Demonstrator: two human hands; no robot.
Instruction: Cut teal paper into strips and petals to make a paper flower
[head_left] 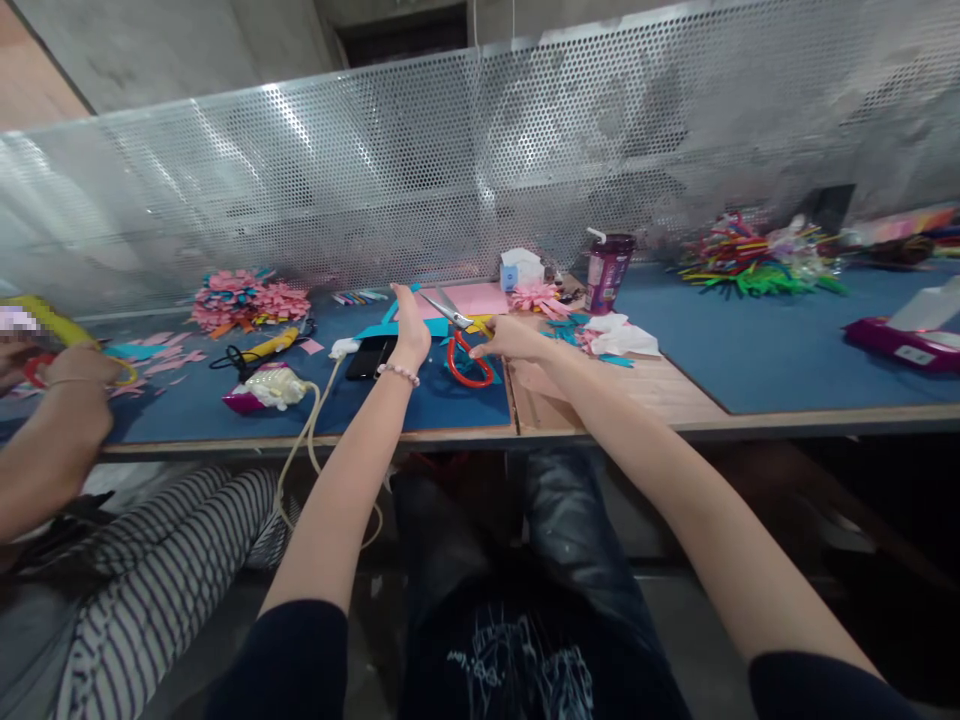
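Note:
My left hand (412, 330) is over the table with its fingers stretched out, seen edge-on, a beaded bracelet at the wrist. It is against or just above a blue paper sheet (375, 328); whether it presses on it I cannot tell. My right hand (517, 338) is closed on scissors (471, 372) by the yellow handle loop. The red loop hangs toward me, and the metal blades point up and left toward my left hand. Behind the blades lies pink paper (480, 298). A black phone (364, 360) rests beside my left wrist.
A drink cup with a straw (609, 272), crumpled tissue (626, 338), a pink paper bundle (247, 298) and a glue gun (274, 345) lie about. A white cable (313, 420) hangs over the edge. A co-worker's hand (75, 370) is at left. Perforated metal (360, 190) stands behind.

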